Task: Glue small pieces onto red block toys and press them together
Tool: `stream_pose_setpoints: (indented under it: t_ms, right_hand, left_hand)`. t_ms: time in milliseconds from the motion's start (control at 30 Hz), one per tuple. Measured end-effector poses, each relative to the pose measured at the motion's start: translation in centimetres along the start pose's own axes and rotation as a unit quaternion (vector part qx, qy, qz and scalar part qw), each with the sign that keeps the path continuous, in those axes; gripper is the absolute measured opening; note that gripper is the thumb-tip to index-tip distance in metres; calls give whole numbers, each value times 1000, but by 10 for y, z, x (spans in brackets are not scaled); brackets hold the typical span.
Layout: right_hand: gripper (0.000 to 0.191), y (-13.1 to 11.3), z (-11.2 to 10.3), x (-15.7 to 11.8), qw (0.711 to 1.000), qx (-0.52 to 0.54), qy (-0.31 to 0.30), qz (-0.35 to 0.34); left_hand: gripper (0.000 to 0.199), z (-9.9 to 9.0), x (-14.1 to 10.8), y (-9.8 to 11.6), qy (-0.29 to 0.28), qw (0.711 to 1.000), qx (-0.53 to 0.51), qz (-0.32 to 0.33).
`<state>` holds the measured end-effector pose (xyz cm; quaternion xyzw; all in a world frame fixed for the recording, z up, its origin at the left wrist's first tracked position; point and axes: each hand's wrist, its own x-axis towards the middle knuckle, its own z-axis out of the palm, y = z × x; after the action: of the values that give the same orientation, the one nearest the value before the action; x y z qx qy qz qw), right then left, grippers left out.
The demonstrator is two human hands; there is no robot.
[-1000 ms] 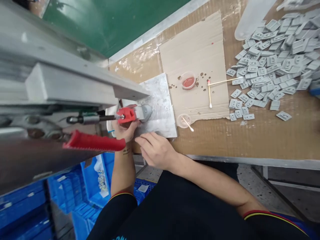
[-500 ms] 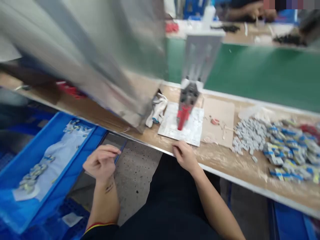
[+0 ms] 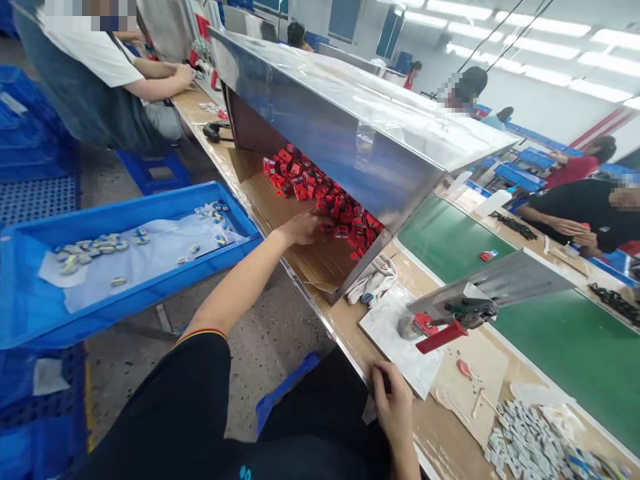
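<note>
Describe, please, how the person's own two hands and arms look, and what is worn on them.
The left hand and right hand wear no gloves, and no watch or bracelet shows on either wrist. A short, black sleeve covers the left upper arm; its hem is edged with thin red and yellow bands. The right sleeve is not in view.

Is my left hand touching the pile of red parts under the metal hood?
Cannot tell: the head view shows the left hand at the near edge of the red parts, but its fingertips aren't clear.
</note>
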<state>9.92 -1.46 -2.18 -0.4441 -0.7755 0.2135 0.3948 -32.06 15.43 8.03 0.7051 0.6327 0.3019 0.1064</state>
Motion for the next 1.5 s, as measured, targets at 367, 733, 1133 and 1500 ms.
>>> stream_pose_setpoints:
  t_ms: [367,733,1133,1500]
  right_hand:
    - [16,-11,-8,10,999,20,-7,-47]
    - [20,-25,-72,-33,988,27,121,-95]
    - [13,52,-136,-45,982,-137,95,84]
    - [18,64,-135,-7,980,-184,68,30]
  left_hand:
    - [48,-28,-52,28,238,967,-91,-23]
    - [37,132,-248,187,-145,770,-622,-13]
    - [60,207,-176,243,-259,717,-645,-62]
    - [30,215,-168,247,-121,842,-526,-19]
